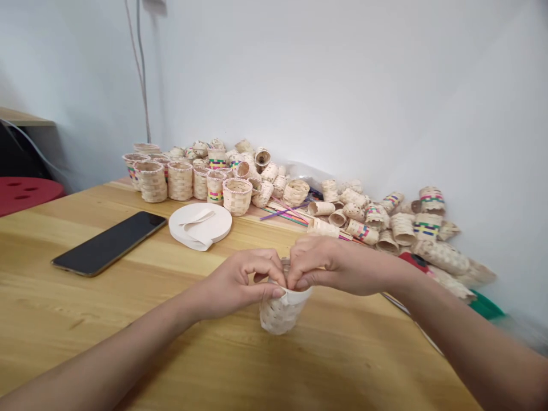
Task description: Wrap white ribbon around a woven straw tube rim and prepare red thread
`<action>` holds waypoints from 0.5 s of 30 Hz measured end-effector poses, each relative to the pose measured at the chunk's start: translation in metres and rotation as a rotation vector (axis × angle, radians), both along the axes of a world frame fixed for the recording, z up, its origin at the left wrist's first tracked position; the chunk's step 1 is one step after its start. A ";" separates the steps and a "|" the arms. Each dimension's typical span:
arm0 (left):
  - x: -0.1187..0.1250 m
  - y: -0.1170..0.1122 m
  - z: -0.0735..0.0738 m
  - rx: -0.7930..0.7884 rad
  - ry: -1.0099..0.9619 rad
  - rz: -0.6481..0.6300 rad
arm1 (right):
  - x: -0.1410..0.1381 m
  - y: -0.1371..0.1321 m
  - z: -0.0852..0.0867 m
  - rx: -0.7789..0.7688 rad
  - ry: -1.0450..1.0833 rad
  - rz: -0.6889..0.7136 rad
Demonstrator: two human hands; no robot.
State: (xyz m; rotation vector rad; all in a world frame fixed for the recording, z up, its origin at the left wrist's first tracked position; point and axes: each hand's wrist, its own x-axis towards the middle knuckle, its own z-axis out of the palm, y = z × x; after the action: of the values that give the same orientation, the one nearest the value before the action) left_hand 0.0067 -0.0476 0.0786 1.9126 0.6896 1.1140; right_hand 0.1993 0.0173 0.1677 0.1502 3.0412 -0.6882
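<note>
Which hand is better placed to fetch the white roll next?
Probably the left hand: the white roll lies on its side of the small basket, farther from the right hand. Both hands pinch the rim.

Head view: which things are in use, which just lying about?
In use: small pale woven basket, pinched at rim by left hand and right hand.
Lying about: black flat smartphone; white tape roll; heap of pale woven baskets; coloured thin strips.

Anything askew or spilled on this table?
Yes: the pile by the wall is a jumble, most baskets tipped on their sides, unlike the upright row at left. The basket pinched by left hand and right hand looks intact.
</note>
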 end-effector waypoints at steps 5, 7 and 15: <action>0.000 0.000 -0.002 -0.069 -0.038 -0.041 | 0.002 -0.002 -0.001 -0.078 -0.002 0.008; 0.000 0.000 -0.003 -0.075 -0.041 -0.042 | 0.002 -0.002 -0.001 -0.107 -0.008 0.003; -0.001 0.002 -0.002 -0.108 -0.034 -0.069 | 0.004 -0.002 -0.006 -0.204 -0.036 -0.022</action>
State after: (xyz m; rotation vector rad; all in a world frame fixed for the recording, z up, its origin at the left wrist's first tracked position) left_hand 0.0052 -0.0458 0.0765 1.8086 0.6471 1.0436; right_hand 0.2034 0.0154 0.1619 0.1901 2.9159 -0.9788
